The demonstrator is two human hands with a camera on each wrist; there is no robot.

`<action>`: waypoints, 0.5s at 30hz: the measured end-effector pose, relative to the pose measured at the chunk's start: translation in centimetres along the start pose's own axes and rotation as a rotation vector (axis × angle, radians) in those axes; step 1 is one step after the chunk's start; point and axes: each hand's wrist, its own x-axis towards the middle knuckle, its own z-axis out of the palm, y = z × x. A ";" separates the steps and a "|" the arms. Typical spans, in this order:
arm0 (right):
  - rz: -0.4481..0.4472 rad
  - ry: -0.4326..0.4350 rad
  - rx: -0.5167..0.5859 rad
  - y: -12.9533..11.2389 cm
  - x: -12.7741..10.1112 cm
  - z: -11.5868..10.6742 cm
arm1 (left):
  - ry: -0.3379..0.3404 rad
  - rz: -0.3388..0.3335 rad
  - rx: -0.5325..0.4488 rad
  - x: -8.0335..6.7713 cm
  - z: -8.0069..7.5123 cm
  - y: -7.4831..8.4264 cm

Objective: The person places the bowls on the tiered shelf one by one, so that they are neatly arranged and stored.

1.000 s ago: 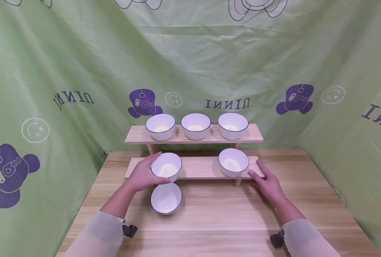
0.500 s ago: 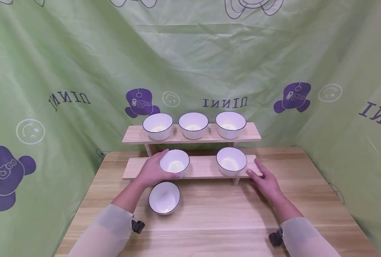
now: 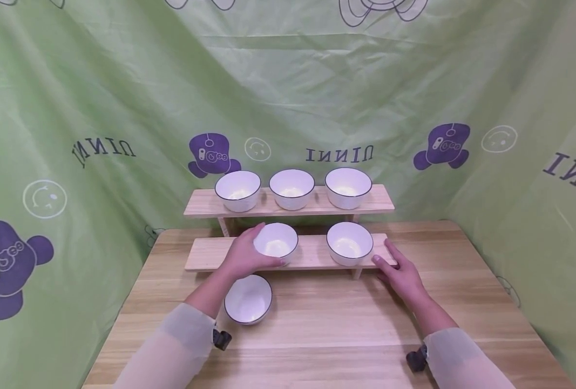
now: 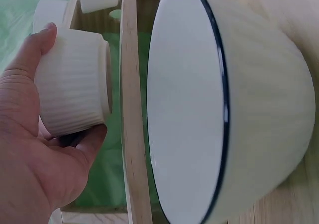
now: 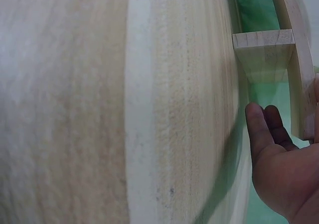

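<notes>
White ceramic, ribbed on the outside: the left wrist view showed that texture on the held bowl (image 4: 75,82), with thumb and fingers of the left hand (image 4: 35,154) wrapped around it; the head view showed only its smooth inside as it sat on the lower shelf (image 3: 312,258), left of centre. The right hand (image 3: 400,274) lay with straight fingers against that shelf's right end, beside another bowl (image 3: 349,243). Three bowls (image 3: 291,189) lined the upper shelf (image 3: 380,204). A loose bowl (image 3: 248,299) sat on the table (image 3: 346,324), near the left wrist. Since the earlier frame, the held bowl had slid rightward along the shelf.
</notes>
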 end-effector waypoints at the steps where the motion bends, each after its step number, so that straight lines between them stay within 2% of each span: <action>1: 0.000 0.001 -0.002 0.0 0.0 0.0 | -0.002 -0.001 0.003 0.0 0.2 0.2; 7: -0.007 0.004 0.000 0.2 0.1 0.1 | 0.005 -0.021 0.005 0.0 1.2 1.0; 15: -0.016 0.014 -0.025 0.2 0.1 -0.1 | 0.011 -0.014 0.001 0.5 2.3 2.0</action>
